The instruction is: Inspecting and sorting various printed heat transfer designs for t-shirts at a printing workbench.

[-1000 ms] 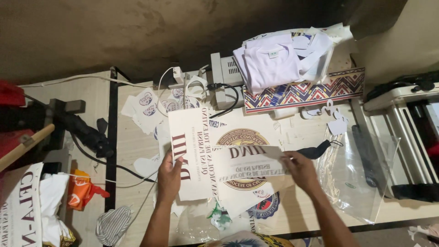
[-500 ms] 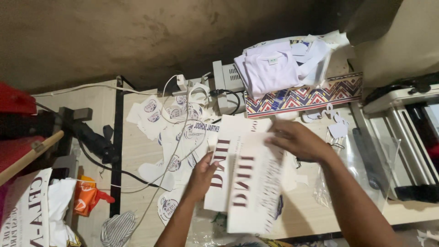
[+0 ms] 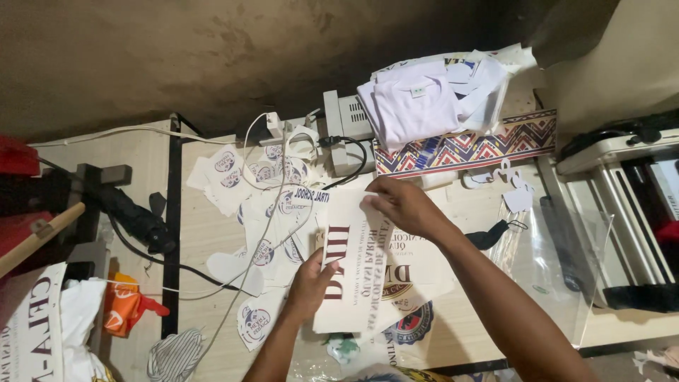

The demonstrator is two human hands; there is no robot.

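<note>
Head view: a thin, floppy printed sheet point(image 3: 364, 272) is pinched at its edges, left hand point(image 3: 311, 283) near, right hand point(image 3: 403, 205) far, apparently closed.

A dark, stained wall point(image 3: 212, 56) rises behind a pale wooden desk point(image 3: 205, 233), dimly lit. A second light wooden surface point(image 3: 134, 152) adjoins it on the left, split by a black metal bar point(image 3: 172, 212). A grey machine point(image 3: 622, 212) stands at right.
</note>
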